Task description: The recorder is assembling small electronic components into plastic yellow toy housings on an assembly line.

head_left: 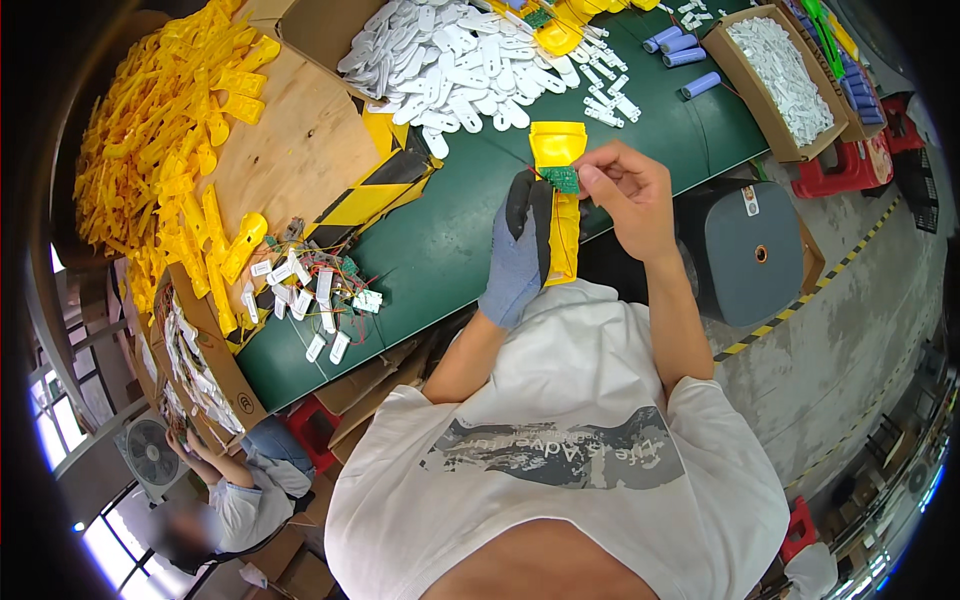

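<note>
My left hand (518, 245), in a grey-blue glove with black fingers, is closed round a long yellow plastic housing (557, 148) held upright in front of me. A small green circuit board (562, 179) lies across the middle of the housing, and a thin wire runs down along the yellow part. My bare right hand (637, 195) pinches at the right edge of the board with thumb and forefinger. The board's far side and whatever lies under it are hidden.
On the green table (430, 260) lie white plastic pieces (450, 65), wired boards with white parts (315, 295) and purple cylindrical cells (700, 85). Yellow housings (150, 130) are heaped at left. A box of small white parts (785, 80) stands far right. Another person (245, 500) sits lower left.
</note>
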Demonstrator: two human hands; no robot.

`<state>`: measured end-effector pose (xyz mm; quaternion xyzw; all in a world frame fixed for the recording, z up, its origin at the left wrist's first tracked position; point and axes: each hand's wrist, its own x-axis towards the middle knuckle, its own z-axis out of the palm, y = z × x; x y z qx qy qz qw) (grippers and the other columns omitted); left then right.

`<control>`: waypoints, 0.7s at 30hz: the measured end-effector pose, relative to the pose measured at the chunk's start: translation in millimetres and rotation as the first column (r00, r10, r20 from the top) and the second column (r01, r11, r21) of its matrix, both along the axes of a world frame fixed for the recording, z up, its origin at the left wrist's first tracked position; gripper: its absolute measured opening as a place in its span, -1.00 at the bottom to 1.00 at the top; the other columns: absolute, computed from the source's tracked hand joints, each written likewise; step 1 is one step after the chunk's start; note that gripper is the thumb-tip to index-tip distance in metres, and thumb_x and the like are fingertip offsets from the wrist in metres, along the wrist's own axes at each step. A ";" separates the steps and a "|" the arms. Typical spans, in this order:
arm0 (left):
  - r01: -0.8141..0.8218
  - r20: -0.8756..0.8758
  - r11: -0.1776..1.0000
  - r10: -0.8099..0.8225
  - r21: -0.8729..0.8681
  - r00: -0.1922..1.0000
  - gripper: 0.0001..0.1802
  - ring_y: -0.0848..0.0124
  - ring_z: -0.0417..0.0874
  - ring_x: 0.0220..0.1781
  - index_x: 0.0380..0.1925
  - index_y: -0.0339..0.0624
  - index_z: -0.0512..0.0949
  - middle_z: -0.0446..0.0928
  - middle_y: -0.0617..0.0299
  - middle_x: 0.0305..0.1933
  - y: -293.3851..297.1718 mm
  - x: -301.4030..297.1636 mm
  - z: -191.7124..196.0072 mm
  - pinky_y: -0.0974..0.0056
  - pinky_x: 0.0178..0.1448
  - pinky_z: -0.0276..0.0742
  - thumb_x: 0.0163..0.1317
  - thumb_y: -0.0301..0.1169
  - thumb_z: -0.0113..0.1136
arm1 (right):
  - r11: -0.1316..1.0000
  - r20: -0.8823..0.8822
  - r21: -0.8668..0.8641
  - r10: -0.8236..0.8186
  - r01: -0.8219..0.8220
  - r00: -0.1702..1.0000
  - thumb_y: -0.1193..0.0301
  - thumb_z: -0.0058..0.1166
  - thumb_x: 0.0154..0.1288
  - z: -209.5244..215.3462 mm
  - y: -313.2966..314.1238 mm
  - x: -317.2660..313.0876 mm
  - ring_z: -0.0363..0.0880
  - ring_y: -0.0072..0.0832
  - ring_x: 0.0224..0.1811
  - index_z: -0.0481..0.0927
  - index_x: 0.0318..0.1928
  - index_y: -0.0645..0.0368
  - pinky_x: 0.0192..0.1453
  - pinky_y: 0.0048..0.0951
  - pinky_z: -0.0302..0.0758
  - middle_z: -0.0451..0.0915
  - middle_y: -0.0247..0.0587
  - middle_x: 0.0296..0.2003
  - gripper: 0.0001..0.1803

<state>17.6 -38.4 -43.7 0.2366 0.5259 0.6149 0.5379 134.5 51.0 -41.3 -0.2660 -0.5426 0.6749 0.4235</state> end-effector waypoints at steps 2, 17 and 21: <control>-0.004 -0.011 1.000 0.004 0.001 1.000 -0.70 0.53 0.57 -0.35 -0.07 -0.22 0.40 0.52 0.21 -0.29 -1.1 -1.2 -5.0 0.40 -0.30 0.52 0.44 -0.20 -0.09 | 0.998 0.020 -0.031 0.053 -0.053 0.998 0.53 0.17 0.25 -0.2 1.0 4.0 0.55 -0.67 -0.35 0.60 -0.26 0.35 -0.19 -0.64 0.49 0.62 -0.27 -0.35 -0.89; 0.028 -0.017 0.999 -0.028 -0.016 0.999 -0.72 0.49 0.60 -0.32 -0.05 -0.24 0.41 0.53 0.19 -0.27 0.7 -1.0 2.6 0.39 -0.28 0.54 0.43 -0.27 -0.07 | 0.975 0.011 -0.141 0.175 -0.171 0.985 0.58 0.23 0.18 0.1 2.5 17.2 0.61 -0.61 -0.26 0.58 -0.21 0.35 -0.09 -0.62 0.54 0.63 -0.23 -0.30 -0.83; 0.049 -0.063 0.998 -0.051 -0.040 0.997 -0.72 0.50 0.59 -0.33 -0.04 -0.25 0.41 0.52 0.19 -0.27 -0.5 -3.0 1.7 0.38 -0.30 0.54 0.43 -0.28 -0.08 | 0.948 -0.048 -0.227 0.218 -0.224 0.975 0.56 0.24 0.18 1.5 2.5 17.6 0.58 -0.66 -0.28 0.55 -0.19 0.33 -0.14 -0.65 0.51 0.61 -0.27 -0.31 -0.80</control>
